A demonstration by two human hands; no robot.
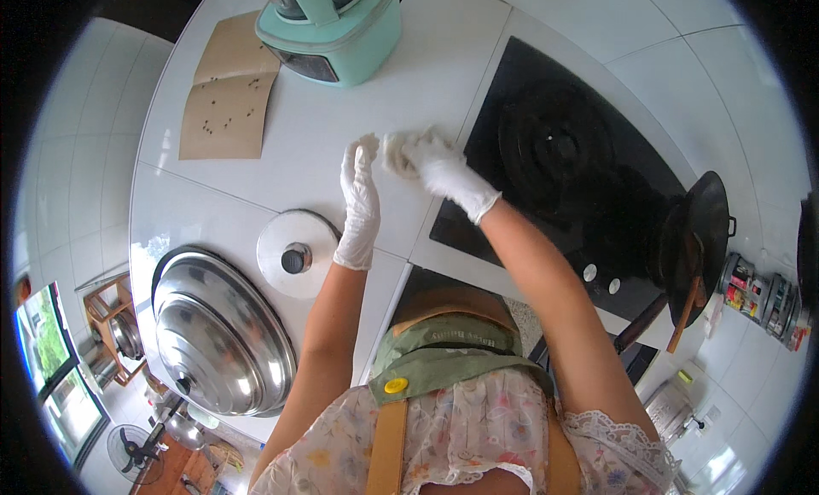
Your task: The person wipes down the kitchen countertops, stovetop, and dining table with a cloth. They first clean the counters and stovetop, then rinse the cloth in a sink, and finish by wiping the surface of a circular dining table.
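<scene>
Both hands wear white gloves. My right hand (436,162) grips a bunched whitish cloth (401,157) over the white tiled countertop (307,149), by the left edge of the black cooktop (563,143). Some of the cloth is hidden under the fingers. Just left of it, my left hand (360,197) is held edge-on with its fingers stretched out, and I see nothing in it. Beside the left wrist lies a round light-coloured lid (275,236) with a black knob. A mint-green appliance (358,47) stands beyond both hands.
Brown paper (225,104) with dark specks lies at the far left. Large shiny metal lids (224,328) sit near the counter's left edge. A dark wok (704,239) with a wooden spatula (686,309) is at the cooktop's right. Spice containers (748,290) line the right wall.
</scene>
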